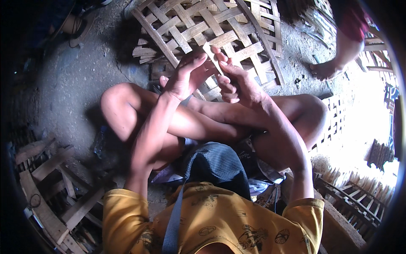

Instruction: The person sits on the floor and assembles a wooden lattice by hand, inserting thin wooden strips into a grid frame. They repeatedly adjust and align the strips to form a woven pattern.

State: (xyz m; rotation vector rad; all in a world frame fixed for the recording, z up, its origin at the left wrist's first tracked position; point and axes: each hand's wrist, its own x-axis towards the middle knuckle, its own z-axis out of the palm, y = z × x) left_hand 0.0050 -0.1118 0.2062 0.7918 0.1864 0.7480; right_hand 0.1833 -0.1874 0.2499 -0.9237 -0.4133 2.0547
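A thin, pale strip of wood or bamboo (214, 58) stands tilted between my two hands, above my crossed legs. My right hand (241, 84) is closed on it, the thumb pressed along its face and the other fingers curled below. My left hand (185, 77) is beside the strip's left edge, its thumb raised and apart from the fingers. Those fingers reach in behind the strip and are partly hidden, so I cannot tell if they touch it. Just beyond my hands lies a woven panel of flat slats (215, 25) in a wooden frame.
Wooden slat frames (46, 190) lean at the lower left. Another slatted piece (355, 199) lies at the right, near strong glare. Bundled strips (315, 21) are at the far right, close to another person's bare foot (327, 70). A dark cap (218, 167) is in front of my chest.
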